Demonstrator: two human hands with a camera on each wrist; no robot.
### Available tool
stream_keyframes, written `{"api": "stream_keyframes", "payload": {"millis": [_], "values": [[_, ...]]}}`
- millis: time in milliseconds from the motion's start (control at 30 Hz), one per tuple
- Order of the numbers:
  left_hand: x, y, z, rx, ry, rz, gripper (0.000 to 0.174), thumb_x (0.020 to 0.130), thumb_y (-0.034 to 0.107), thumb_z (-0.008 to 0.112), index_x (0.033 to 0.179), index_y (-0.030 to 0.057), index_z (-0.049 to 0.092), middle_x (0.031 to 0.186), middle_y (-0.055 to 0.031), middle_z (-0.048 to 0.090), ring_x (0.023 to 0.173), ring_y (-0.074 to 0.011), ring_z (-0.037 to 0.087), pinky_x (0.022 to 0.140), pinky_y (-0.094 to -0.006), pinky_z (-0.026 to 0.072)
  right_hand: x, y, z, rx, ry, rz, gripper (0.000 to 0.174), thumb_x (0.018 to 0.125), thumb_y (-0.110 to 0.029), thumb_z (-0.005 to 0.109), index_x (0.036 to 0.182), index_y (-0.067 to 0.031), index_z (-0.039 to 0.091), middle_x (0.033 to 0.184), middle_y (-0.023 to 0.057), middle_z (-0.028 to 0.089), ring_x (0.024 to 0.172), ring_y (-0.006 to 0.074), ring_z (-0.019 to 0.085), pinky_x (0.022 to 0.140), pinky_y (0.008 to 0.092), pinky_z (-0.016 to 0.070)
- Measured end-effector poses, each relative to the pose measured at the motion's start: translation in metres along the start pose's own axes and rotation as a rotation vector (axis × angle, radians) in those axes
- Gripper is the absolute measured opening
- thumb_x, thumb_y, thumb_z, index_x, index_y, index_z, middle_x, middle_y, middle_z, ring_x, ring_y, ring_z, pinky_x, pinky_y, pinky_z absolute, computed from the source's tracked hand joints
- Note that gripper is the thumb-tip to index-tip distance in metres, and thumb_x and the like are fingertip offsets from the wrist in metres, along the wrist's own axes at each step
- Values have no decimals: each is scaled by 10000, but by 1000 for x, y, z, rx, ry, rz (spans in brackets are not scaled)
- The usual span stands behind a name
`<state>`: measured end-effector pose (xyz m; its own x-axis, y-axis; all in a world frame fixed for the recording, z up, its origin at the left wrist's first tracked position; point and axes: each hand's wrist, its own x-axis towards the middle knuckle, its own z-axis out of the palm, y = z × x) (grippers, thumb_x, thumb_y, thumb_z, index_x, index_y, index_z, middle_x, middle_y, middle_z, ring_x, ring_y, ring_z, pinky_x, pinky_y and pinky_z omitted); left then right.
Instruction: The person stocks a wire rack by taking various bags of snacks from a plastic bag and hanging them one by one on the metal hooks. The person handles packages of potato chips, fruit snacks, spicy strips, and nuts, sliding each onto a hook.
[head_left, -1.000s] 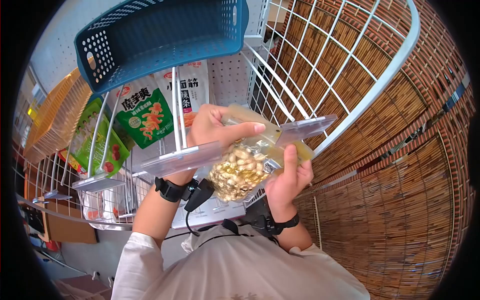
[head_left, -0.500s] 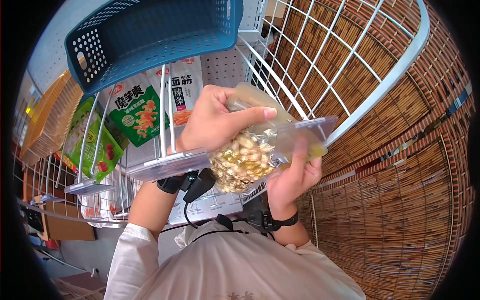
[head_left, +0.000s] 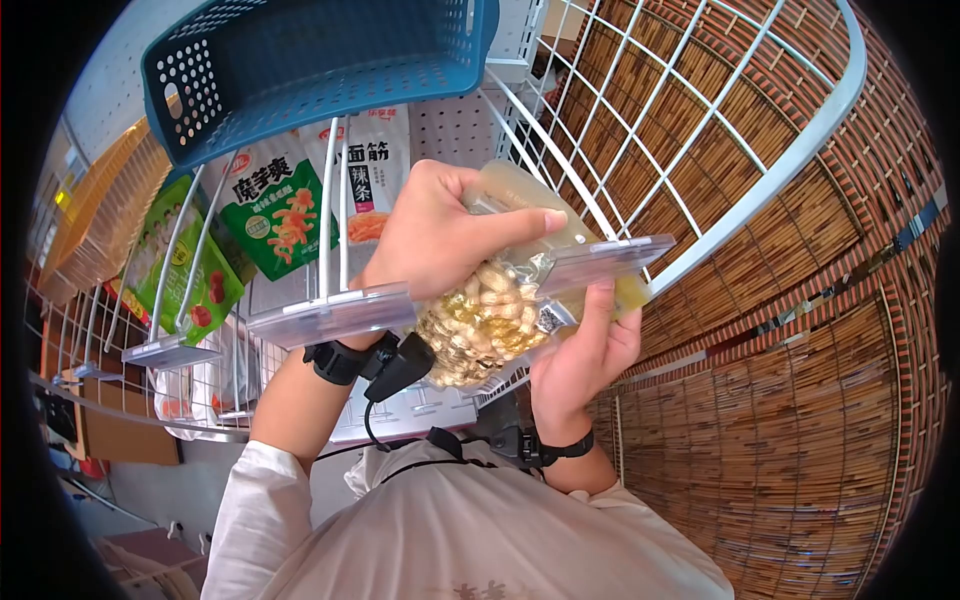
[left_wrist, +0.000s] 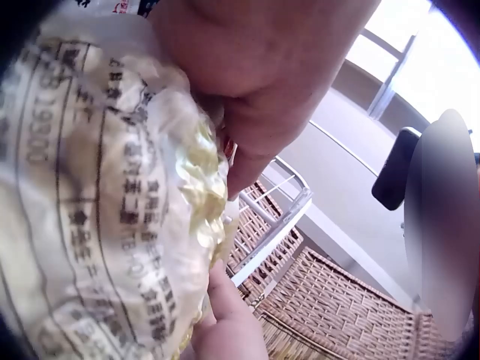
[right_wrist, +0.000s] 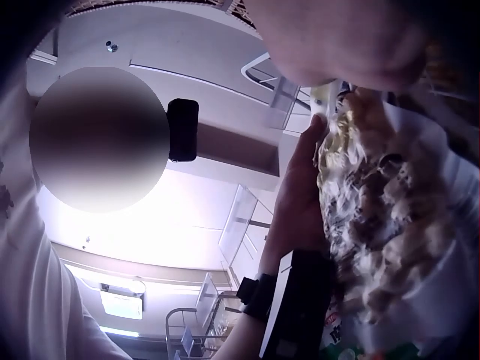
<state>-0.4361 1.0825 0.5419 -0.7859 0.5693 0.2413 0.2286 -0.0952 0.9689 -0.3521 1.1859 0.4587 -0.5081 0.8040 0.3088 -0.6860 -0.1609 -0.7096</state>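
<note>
Both hands grip a see-through bag of peanuts in shells (head_left: 478, 325), with gold wrapping showing among them. My left hand (head_left: 432, 240) holds its pale top strip from the left, thumb (head_left: 530, 226) laid along the strip. My right hand (head_left: 590, 360) pinches the right end of that strip, close to a clear label holder (head_left: 610, 264) that overlaps the bag. Dark printed lettering covers the side of the bag (left_wrist: 112, 202) in the left wrist view. The right wrist view shows the peanuts (right_wrist: 390, 195) bulging between my left hand (right_wrist: 296, 191) and right hand (right_wrist: 345, 37).
White hooks with clear label holders (head_left: 335, 315) jut out from the rack. Behind hang a green-and-white snack pouch (head_left: 280, 210), a white pouch (head_left: 370, 180) and a green pouch (head_left: 205, 285). A blue basket (head_left: 320, 115) sits above; a wire side panel (head_left: 770, 170) and woven screen (head_left: 760, 470) stand right.
The bag and both hands have moved slightly right relative to the label holders. My left thumb has slid a little further right along the strip. Both hands keep their hold.
</note>
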Motion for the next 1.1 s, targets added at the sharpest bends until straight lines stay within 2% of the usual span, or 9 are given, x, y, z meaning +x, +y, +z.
{"api": "stream_keyframes", "payload": {"millis": [233,433,567,633,700,767,833,933,1100], "values": [[-2,-9,5,171,142,145,181,783,161,733,855,-5,721,708,-36,679,589,-34,581,498,-181,442,8,18,-4,-52,-89,192,287,971,-172,490,1164,40,478,1102,106,580,994,149,541,874,293,427],[17,-23,-12,94,275,-7,208,804,167,716,876,-28,709,760,-53,688,659,-62,611,582,-201,477,22,49,19,-220,-148,4,370,957,-232,532,1229,13,478,1108,91,561,1007,168,528,875,305,422],[42,-51,-14,56,476,92,237,799,163,706,879,-59,697,733,-77,689,609,-71,607,535,-211,470,34,57,9,-367,-342,224,453,921,-227,579,1254,26,403,1036,151,570,949,202,545,836,355,440],[56,-66,-15,112,534,126,247,802,183,704,887,-49,700,716,-80,685,598,-65,597,524,-215,460,28,56,-1,-437,-423,186,576,880,-257,631,1290,43,358,1082,202,552,1005,262,542,891,390,419],[71,-81,-17,152,673,276,250,806,200,702,882,-38,706,691,-80,678,560,-64,582,505,-215,447,17,67,-23,-819,-540,-185,678,840,-248,669,1317,72,308,1164,250,507,1100,328,505,950,424,382],[79,-86,-18,142,718,240,251,806,197,700,888,-40,704,692,-81,679,555,-79,585,510,-222,447,11,48,-29,-725,-583,-138,679,822,-202,670,1314,94,307,1240,277,449,1176,373,449,997,443,341],[91,-91,-22,130,761,211,252,806,194,698,893,-42,702,693,-82,681,550,-94,587,515,-228,448,7,32,-38,-640,-728,-43,674,803,-69,644,1362,68,293,1321,195,408,1204,268,437,1029,371,327],[107,-104,-28,76,761,241,278,806,202,692,924,-49,689,686,-87,681,561,-118,591,546,-256,457,-1,24,-56,-652,-798,7,493,782,-46,640,1235,27,458,1267,183,445,1175,281,475,992,363,376],[138,-125,-44,621,1001,440,396,803,315,683,886,-71,655,684,-170,656,680,-346,644,675,-412,484,-6,10,-75,-646,-956,67,302,770,-66,652,1050,-1,560,1196,187,508,1129,356,501,950,394,406]]}}
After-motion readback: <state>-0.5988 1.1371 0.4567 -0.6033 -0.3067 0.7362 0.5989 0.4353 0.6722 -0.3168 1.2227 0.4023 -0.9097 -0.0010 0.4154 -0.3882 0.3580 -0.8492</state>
